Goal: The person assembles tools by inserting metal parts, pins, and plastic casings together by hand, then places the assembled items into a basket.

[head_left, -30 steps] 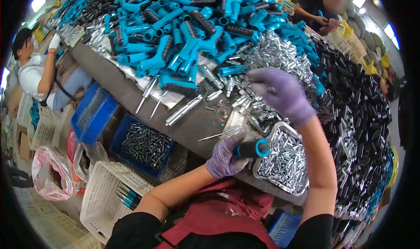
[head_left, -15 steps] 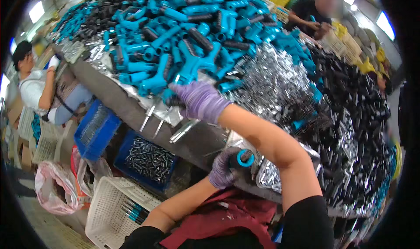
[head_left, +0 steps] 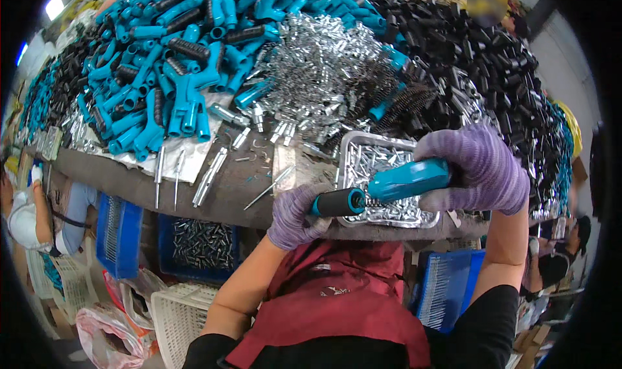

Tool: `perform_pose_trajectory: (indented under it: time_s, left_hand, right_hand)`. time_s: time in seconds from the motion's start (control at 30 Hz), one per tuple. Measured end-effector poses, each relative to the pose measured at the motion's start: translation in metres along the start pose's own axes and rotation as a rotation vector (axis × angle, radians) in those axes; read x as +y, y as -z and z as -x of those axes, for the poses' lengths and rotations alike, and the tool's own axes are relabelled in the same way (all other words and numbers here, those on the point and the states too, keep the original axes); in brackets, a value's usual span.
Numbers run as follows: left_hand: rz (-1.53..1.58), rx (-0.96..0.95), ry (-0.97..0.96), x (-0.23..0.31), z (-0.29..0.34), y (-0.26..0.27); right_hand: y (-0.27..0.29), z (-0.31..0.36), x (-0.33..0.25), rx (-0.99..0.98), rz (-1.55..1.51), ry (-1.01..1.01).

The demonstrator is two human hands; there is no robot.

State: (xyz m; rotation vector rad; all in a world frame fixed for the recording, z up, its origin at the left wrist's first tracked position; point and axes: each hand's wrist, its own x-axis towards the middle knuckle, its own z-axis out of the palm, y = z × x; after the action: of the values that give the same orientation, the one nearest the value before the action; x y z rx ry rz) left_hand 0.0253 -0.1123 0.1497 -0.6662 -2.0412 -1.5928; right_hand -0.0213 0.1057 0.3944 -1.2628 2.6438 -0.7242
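In its purple knit glove, my left hand (head_left: 295,215) grips a black and teal tubular handle (head_left: 340,202), its round teal end facing right. My right hand (head_left: 479,171), gloved alike, has its fingers wrapped round a teal plastic housing (head_left: 409,179). The left end of the housing sits right by the open end of the handle; a small dark spring-like piece shows between them, and whether they touch I cannot tell. Below both hands stands a metal tray (head_left: 343,152) of small silver pins, partly hidden by the housing.
Teal housings (head_left: 194,77) are heaped at the far left, silver metal parts (head_left: 317,64) in the middle, black sleeves (head_left: 447,45) at the right. Slim metal rods (head_left: 211,176) lie on the grey bench edge. Blue bins (head_left: 162,239) and a white basket (head_left: 178,304) stand below.
My right hand has come back from the teal heap to the right, bringing a teal housing beside the handle. My left hand has turned the handle from upright to sideways. The view has swung right.
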Motion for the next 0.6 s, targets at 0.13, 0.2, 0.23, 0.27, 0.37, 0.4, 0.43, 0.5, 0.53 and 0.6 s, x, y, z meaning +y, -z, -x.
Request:
perform_pose_trajectory:
  time_s: [0.13, 0.2, 0.23, 0.27, 0.37, 0.4, 0.43, 0.5, 0.53, 0.6]
  left_hand:
    - [-0.193, -0.082, -0.079, 0.011, -0.003, 0.002]
    - [-0.129, -0.037, -0.050, 0.002, 0.004, -0.002]
    - [-0.060, 0.016, -0.018, -0.001, 0.006, -0.005]
    - [-0.027, 0.012, -0.009, -0.002, 0.006, -0.005]
    - [-0.074, 0.056, -0.054, -0.007, 0.010, -0.008]
    - [-0.071, 0.051, -0.055, -0.008, 0.011, -0.008]
    - [-0.043, 0.029, -0.004, -0.009, 0.012, -0.006]
    - [-0.017, 0.009, 0.050, -0.007, 0.011, -0.005]
    - [-0.062, -0.022, -0.008, -0.003, 0.006, -0.004]
    - [-0.105, -0.052, -0.064, 0.001, 0.002, -0.003]
  right_hand:
    - [0.006, 0.012, -0.007, -0.063, 0.155, 0.021]
    - [0.006, 0.021, -0.003, 0.041, 0.024, 0.046]
    - [0.005, 0.024, -0.002, 0.046, 0.023, 0.043]
    - [0.005, 0.028, -0.002, 0.000, 0.065, 0.017]
    - [-0.007, 0.030, -0.001, 0.005, 0.164, 0.060]
    - [-0.011, 0.030, -0.002, 0.045, 0.143, 0.049]
    - [-0.014, 0.029, -0.004, 0.082, 0.121, 0.044]
    - [-0.013, 0.030, -0.007, 0.061, 0.153, 0.007]
    - [-0.012, 0.032, -0.007, 0.082, 0.101, -0.082]
    - [-0.013, 0.034, -0.007, 0.101, 0.049, -0.171]
